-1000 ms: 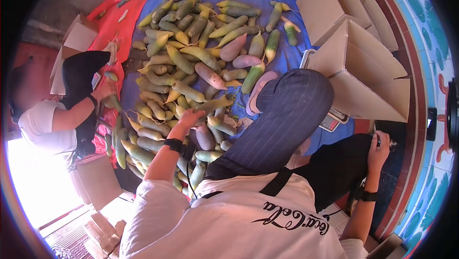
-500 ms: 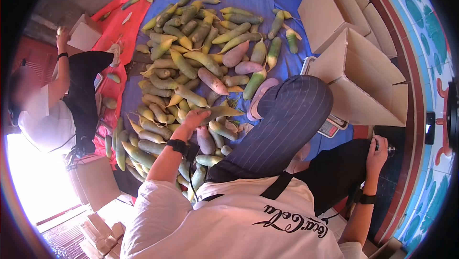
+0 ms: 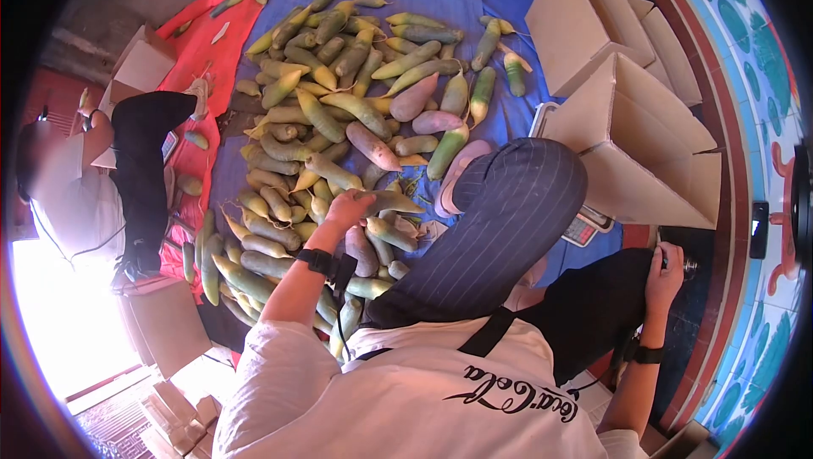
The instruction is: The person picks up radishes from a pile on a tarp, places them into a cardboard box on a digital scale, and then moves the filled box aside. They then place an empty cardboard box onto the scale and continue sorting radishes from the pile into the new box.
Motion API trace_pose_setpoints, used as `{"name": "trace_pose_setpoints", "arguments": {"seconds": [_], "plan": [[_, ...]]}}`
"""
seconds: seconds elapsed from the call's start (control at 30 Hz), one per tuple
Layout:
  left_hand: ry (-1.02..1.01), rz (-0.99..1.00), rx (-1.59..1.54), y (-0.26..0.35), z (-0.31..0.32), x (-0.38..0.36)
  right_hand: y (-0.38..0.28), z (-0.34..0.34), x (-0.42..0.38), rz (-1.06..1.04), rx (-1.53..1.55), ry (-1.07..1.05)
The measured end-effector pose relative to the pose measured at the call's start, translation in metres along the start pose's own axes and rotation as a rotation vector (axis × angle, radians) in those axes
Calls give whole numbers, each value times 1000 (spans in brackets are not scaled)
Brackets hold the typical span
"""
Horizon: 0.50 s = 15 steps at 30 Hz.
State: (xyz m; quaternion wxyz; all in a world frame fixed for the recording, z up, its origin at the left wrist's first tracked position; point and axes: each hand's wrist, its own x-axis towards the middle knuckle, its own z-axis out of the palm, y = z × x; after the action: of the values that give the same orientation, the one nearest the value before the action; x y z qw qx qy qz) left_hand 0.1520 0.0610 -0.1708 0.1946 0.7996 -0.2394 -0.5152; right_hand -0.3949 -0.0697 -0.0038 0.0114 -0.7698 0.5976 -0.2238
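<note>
My left hand (image 3: 349, 207) is closed around a green radish (image 3: 394, 201), whose yellowish tapered end points right. It is held over the front of a large heap of green radishes (image 3: 334, 112). A few pinkish-purple radishes (image 3: 373, 146) lie among the green ones. My right hand (image 3: 666, 277) is beside my right knee, its fingers curled in. A thin tip shows above those fingers, but what they hold is too small to make out. A shiny metal thing (image 3: 691, 269) is just right of this hand.
The heap lies on a blue sheet (image 3: 508, 2). Open cardboard boxes (image 3: 631, 146) stand on the right, one over a scale (image 3: 584, 229). A red sheet (image 3: 199, 44) and another person (image 3: 85, 179) are on the left. Some cut leaf bits (image 3: 415, 179) lie near my foot.
My left hand and the radish have shifted only slightly. The other person's raised arm at the left has bent inward and lowered.
</note>
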Motion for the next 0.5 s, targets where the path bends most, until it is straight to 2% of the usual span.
{"name": "trace_pose_setpoints", "arguments": {"seconds": [0.1, 0.17, 0.33, 0.47, 0.5], "plan": [[73, 56, -87, 10, -6, -13, -1, 0, 0, -6, 17, 4], [161, 182, -328, 15, -9, -21, -1, 0, 1, -6, 29, 5], [263, 328, -604, 61, -26, -64, -15, -11, 8, -35, 135, 29], [38, 531, -811, 107, -40, -97, -74, -42, 25, -58, 183, 96], [-8, 513, -904, 116, -41, -101, -85, -49, 28, -74, 181, 110]]}}
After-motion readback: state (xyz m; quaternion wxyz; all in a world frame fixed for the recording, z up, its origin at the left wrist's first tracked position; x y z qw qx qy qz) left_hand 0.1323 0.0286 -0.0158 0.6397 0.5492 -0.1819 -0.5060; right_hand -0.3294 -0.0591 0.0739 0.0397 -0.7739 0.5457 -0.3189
